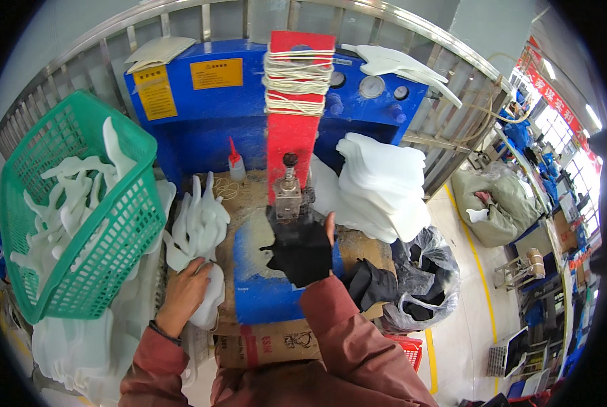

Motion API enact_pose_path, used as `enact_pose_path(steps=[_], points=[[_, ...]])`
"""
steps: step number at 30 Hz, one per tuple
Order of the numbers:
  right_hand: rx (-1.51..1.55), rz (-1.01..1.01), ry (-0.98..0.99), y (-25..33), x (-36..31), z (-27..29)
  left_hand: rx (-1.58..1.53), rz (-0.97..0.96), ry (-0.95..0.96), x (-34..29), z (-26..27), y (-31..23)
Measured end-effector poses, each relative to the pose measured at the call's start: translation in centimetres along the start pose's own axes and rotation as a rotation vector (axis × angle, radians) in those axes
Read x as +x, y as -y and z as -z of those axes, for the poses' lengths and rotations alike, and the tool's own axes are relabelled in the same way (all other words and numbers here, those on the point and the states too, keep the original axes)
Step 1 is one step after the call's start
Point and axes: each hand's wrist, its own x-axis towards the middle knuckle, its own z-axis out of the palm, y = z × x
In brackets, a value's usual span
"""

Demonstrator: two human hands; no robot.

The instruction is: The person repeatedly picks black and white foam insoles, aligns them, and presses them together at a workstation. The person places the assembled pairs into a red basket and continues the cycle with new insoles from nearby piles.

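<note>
Firstly, at far left, a green basket (117, 247) stands tilted, loaded with curved white pieces (72, 224); white sheets (72, 346) are stacked below it. Next, the left hand (186, 295) has its fingers bent against a white pad (210, 298), which extends to the right of and below the fingertips. Whether they grip it cannot be told. Just above stands a cluster of white shapes (201, 220); a small bottle (237, 168) with a red nozzle is beyond.

At centre, a red post (291, 129) wound with cord rises before a blue machine (215, 105). A black cloth (303, 247) lies on the work surface, its upper end at the metal block (288, 200). One finger of the right hand (330, 229) shows along its right edge; the cloth hides the others, so their closure cannot be told. Rightward are a white stack (385, 186), loose black cloths (372, 285) and a clear bag (446, 288).
</note>
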Motion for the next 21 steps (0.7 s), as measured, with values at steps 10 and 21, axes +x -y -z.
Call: enact_pose_path(steps=[10, 21], points=[[-0.006, 0.127, -0.513, -1.2, -3.7, -4.3, -0.131, 0.006, 0.06, 1.4, 0.2, 1.2], [-0.061, -0.066, -0.353, -2.3, -10.1, -4.8, -0.212, -0.017, -0.316, 1.1, 0.6, 0.9]])
